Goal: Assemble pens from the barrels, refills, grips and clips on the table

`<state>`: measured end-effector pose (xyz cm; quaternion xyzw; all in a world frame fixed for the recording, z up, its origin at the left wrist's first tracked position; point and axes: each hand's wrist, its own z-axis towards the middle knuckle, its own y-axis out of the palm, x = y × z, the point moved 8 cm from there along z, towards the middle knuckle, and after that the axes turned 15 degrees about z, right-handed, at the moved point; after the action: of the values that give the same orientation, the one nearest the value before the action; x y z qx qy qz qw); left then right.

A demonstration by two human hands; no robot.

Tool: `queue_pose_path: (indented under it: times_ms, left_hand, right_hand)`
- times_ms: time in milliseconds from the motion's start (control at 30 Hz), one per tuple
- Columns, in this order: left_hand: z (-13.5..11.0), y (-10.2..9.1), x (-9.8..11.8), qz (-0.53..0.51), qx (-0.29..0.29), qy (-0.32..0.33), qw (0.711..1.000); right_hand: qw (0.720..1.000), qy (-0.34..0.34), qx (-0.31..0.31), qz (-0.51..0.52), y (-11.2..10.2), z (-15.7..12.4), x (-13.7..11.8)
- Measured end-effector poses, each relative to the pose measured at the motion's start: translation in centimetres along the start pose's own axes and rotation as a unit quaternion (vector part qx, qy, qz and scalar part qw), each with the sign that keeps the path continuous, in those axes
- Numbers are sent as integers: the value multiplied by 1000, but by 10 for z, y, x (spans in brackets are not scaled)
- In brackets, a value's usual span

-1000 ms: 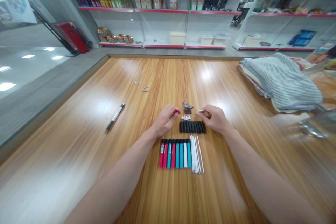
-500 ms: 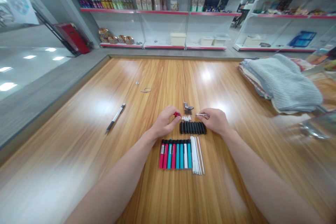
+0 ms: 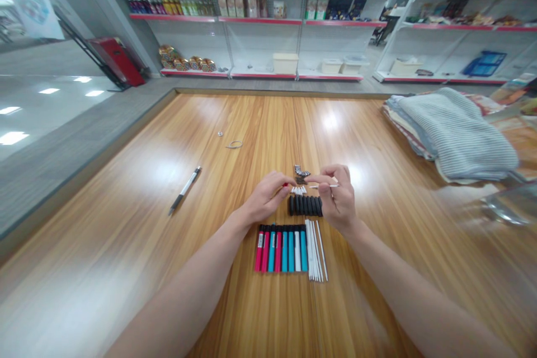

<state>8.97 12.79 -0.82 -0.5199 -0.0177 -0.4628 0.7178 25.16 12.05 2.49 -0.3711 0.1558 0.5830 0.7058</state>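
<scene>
My left hand (image 3: 267, 194) is closed at the fingertips on a small red piece (image 3: 286, 184), mostly covered by the fingers. In my right hand (image 3: 339, 198) a thin pale rod (image 3: 333, 185) lies between the fingers, while the index finger reaches to the small dark springs (image 3: 300, 180). Just beyond sit small silver tips (image 3: 300, 171). Nearer me are small white pieces (image 3: 298, 191) and a row of black tubes (image 3: 305, 206), its right end hidden by my right hand. Closer still lie red, teal and white pen barrels (image 3: 284, 249) beside several white sticks (image 3: 315, 251).
A pen (image 3: 184, 190) lies to the left on the wooden table (image 3: 226, 313). Farther back are a wire loop (image 3: 234, 145) and a small silver bit (image 3: 220, 133). Folded cloths (image 3: 457, 131) are piled at the right. Stocked shelves (image 3: 260, 19) stand behind.
My right hand has moved left and turned, its index finger now stretched to the dark springs, the rod still in it. My left hand stays almost in place with the red piece.
</scene>
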Motion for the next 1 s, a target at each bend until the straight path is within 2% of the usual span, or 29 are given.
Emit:
queue_pose_path:
  times_ms: [67, 167, 433, 600, 767, 1000]
  left_hand:
    - [0, 3, 2, 14, -7, 13, 1000]
    - [1, 7, 3, 33, -12, 22, 999]
    - [0, 10, 4, 58, -20, 37, 997]
    - [0, 13, 4, 63, -26, 45, 997]
    - [1, 9, 1, 37, -4, 24, 999]
    - [-4, 0, -14, -42, 49, -40, 997]
  right_hand:
    - [999, -24, -17, 44, 10, -6, -11]
    - [994, -32, -46, 95, 21, -12, -15]
    - [992, -17, -67, 104, 26, -11, -6]
    - [991, -28, -102, 78, 35, -12, -6]
    - [998, -30, -55, -3, 30, -10, 0]
    - [999, -40, 14, -3, 10, -7, -3]
